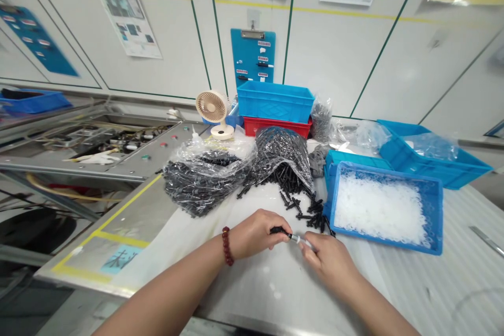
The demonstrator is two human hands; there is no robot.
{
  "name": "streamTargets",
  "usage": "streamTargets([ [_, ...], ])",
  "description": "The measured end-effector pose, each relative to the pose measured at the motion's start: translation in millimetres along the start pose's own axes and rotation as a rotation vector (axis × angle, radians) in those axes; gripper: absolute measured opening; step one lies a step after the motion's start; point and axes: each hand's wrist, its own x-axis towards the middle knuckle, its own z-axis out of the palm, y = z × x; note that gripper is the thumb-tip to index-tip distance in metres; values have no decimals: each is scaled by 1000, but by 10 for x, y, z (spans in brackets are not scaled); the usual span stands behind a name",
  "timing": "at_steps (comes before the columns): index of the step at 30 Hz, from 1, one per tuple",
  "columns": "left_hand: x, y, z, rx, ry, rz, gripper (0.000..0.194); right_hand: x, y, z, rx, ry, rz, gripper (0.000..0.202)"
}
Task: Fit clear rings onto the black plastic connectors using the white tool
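My left hand [262,232], with a beaded bracelet on its wrist, is closed around a black part [279,230]. Facing it, my right hand [325,256] grips a light grey and white rod-like piece [305,243]. The two pieces meet between my fingertips, above the table. Just behind my hands lie loose black parts [315,215], spilling from an open clear bag of black parts [281,155]. To the right, a blue tray [436,215] holds many small white rings [378,205].
Another bag of black parts [205,178] sits left of centre. Behind stand a small fan [212,107], a blue bin [275,102] on a red bin [277,127], and more blue bins [452,168] at right. A metal strip [487,240] lies far right.
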Motion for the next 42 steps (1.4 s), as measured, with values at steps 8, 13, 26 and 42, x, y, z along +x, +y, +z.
streamTargets([
  [8, -2, 50, 48, 72, -4, 3, 11, -2, -50, -24, -196, -2, 121, 37],
  [13, 5, 11, 68, 102, 22, 82, 11, -4, -75, -37, -220, 5, 163, 38],
  [26, 78, -82, -113, -665, 220, -336, 36, 23, 52, 16, 11, 95, 43, 22],
  [42, 69, -67, -52, -842, -32, -236, 35, 46, 126, 90, 283, 222, -335, 28],
])
